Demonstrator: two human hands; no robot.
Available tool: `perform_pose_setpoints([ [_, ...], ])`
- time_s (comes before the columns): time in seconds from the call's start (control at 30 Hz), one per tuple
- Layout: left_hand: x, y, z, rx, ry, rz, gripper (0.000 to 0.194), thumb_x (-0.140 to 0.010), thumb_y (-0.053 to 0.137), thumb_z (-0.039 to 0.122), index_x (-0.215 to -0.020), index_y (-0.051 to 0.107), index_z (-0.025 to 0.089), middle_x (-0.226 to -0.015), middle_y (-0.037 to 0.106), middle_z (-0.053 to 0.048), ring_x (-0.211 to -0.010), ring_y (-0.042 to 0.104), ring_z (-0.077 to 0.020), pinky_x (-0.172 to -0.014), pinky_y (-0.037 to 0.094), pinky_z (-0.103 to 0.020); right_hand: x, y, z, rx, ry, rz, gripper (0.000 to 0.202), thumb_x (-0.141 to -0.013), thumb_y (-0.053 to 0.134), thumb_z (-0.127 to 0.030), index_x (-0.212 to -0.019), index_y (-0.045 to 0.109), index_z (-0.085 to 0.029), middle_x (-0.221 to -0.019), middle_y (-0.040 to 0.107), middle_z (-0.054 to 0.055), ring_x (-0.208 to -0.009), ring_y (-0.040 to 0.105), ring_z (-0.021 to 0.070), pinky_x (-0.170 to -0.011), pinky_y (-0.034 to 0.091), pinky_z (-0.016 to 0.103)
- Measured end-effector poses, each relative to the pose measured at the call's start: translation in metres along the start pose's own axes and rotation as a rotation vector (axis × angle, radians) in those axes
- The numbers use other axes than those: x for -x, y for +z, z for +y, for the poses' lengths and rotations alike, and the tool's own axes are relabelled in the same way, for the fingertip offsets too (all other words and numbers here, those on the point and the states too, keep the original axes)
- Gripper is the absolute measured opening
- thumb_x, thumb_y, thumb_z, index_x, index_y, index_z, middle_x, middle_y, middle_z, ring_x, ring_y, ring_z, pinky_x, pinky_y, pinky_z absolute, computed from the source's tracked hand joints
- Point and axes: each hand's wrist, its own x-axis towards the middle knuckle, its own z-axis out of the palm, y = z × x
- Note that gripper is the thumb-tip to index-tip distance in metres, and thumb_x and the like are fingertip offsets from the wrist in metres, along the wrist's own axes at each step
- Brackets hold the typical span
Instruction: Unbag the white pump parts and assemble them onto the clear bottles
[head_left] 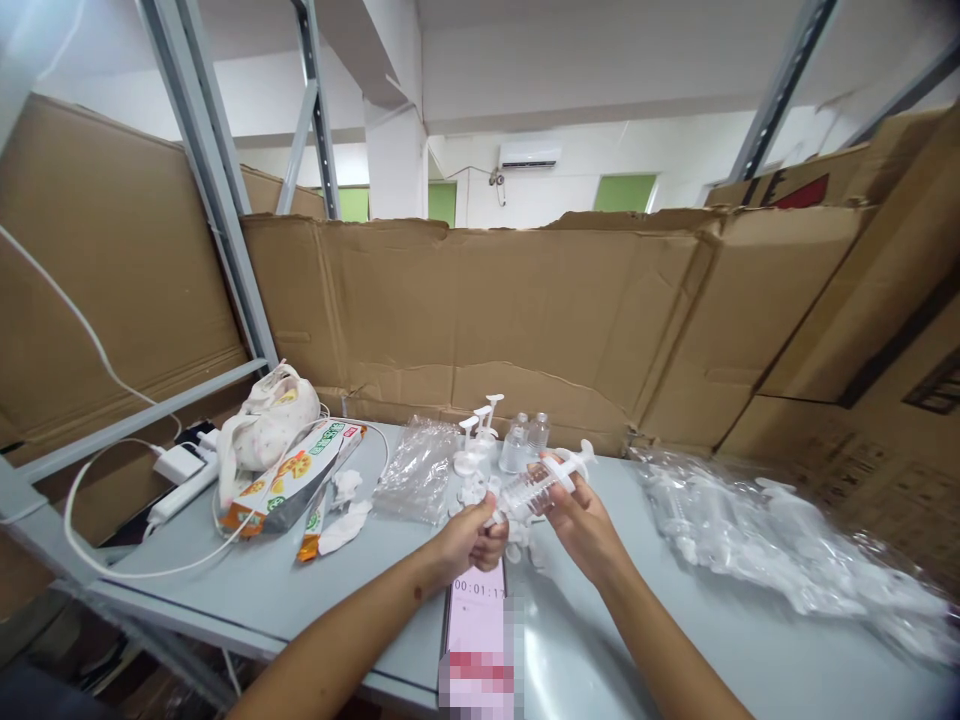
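A clear plastic syringe (527, 490) with a white plunger and cap is held between both hands over the grey table, tilted up to the right. My left hand (477, 537) is closed around its lower left tip. Wrapped round the upper right end, near the white plunger handle, are the fingers of my right hand (576, 515). White plastic parts (472, 490) lie just behind my left hand, with white plungers (478, 440) standing behind them. Two clear bottles (525, 440) stand close behind the syringe. Under my left wrist lies a phone (478, 625) showing a timer.
Bagged syringes (780, 545) cover the right of the table (750, 660). A clear plastic bag (418, 470), a snack packet (296, 475), a cloth pouch (274, 420) and a power strip (180, 490) with white cables are at left. Cardboard (487, 310) walls the back.
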Motion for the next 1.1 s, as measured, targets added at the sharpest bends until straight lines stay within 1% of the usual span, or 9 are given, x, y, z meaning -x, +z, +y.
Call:
perform_pose_setpoints([
  [0.1, -0.001, -0.001, 0.002, 0.137, -0.047, -0.056, 0.057, -0.081, 0.012, 0.070, -0.062, 0.034, 0.021, -0.045, 0.020, 0.009, -0.038, 0.016, -0.0079, -0.042, 0.017, -0.023, 0.002, -0.002, -0.008, -0.020, 0.003, -0.095, 0.043, -0.060, 0.077, -0.040, -0.100, 0.062, -0.033, -0.101, 0.065, 0.002, -0.086, 0.058, 0.0209, -0.075, 0.047, 0.036],
  [0.23, -0.001, -0.007, 0.003, -0.260, 0.279, 0.395, 0.039, -0.081, 0.045, 0.056, -0.091, 0.048, 0.018, -0.066, 0.049, 0.003, -0.052, 0.041, -0.0092, -0.051, 0.031, -0.021, 0.001, 0.000, -0.004, 0.019, -0.020, -0.012, 0.038, -0.067, 0.073, -0.038, -0.102, 0.061, -0.033, -0.097, 0.060, 0.000, -0.074, 0.055, 0.0160, -0.066, 0.046, 0.031],
  [0.3, 0.001, -0.011, 0.002, -0.557, 0.372, 0.515, 0.024, -0.077, 0.058, 0.037, -0.093, 0.051, 0.020, -0.077, 0.055, 0.001, -0.063, 0.047, -0.0112, -0.060, 0.036, -0.023, 0.001, 0.002, -0.001, 0.019, -0.007, 0.014, 0.036, -0.069, 0.071, -0.038, -0.103, 0.061, -0.031, -0.093, 0.058, 0.000, -0.071, 0.053, 0.0146, -0.063, 0.045, 0.029],
  [0.37, 0.003, -0.015, 0.001, -0.790, 0.399, 0.544, 0.006, -0.077, 0.055, 0.022, -0.083, 0.054, 0.020, -0.078, 0.058, -0.001, -0.069, 0.050, -0.0137, -0.065, 0.038, -0.024, 0.001, 0.005, 0.001, 0.011, 0.009, 0.013, 0.036, -0.070, 0.070, -0.038, -0.104, 0.060, -0.030, -0.094, 0.057, 0.000, -0.073, 0.052, 0.0146, -0.063, 0.045, 0.029],
  [0.53, 0.006, -0.017, 0.001, -1.030, 0.392, 0.569, 0.018, -0.081, 0.050, 0.020, -0.095, 0.060, 0.023, -0.092, 0.065, -0.004, -0.082, 0.058, -0.0185, -0.076, 0.041, -0.028, 0.001, 0.004, 0.003, 0.041, -0.002, 0.035, 0.039, -0.070, 0.069, -0.039, -0.106, 0.058, -0.030, -0.096, 0.057, 0.002, -0.076, 0.053, 0.0161, -0.063, 0.048, 0.029],
  [0.63, 0.006, -0.015, 0.001, -1.028, 0.401, 0.628, 0.026, -0.083, 0.051, 0.037, -0.104, 0.059, 0.022, -0.096, 0.065, -0.007, -0.081, 0.059, -0.0192, -0.079, 0.041, -0.029, 0.000, 0.002, 0.003, 0.042, -0.002, 0.062, 0.038, -0.070, 0.069, -0.039, -0.105, 0.059, -0.029, -0.097, 0.057, 0.002, -0.075, 0.054, 0.0159, -0.064, 0.050, 0.030],
  [0.7, 0.005, -0.015, 0.000, -0.971, 0.388, 0.636, 0.032, -0.084, 0.047, 0.047, -0.092, 0.062, 0.020, -0.085, 0.065, -0.008, -0.078, 0.059, -0.0195, -0.076, 0.041, -0.028, 0.000, 0.003, 0.003, 0.038, -0.001, 0.066, 0.037, -0.070, 0.069, -0.040, -0.104, 0.060, -0.028, -0.098, 0.056, 0.002, -0.077, 0.054, 0.0163, -0.063, 0.050, 0.030],
  [0.9, -0.006, -0.020, -0.004, -0.339, 0.072, 0.474, 0.065, -0.087, 0.014, 0.062, -0.056, 0.050, 0.017, -0.041, 0.043, 0.001, -0.040, 0.042, -0.0115, -0.050, 0.036, -0.024, 0.002, 0.008, 0.001, 0.076, -0.033, 0.021, 0.040, -0.069, 0.071, -0.037, -0.105, 0.059, -0.028, -0.101, 0.056, 0.003, -0.083, 0.055, 0.0174, -0.067, 0.050, 0.030],
  [1.1, -0.006, -0.022, -0.004, -0.467, 0.269, 0.597, 0.030, -0.075, 0.059, 0.044, -0.094, 0.055, 0.021, -0.070, 0.058, 0.004, -0.059, 0.049, -0.0104, -0.058, 0.036, -0.021, -0.004, 0.002, 0.005, 0.086, -0.024, 0.088, 0.037, -0.069, 0.071, -0.039, -0.102, 0.059, -0.026, -0.098, 0.058, 0.002, -0.077, 0.056, 0.0158, -0.067, 0.050, 0.030],
])
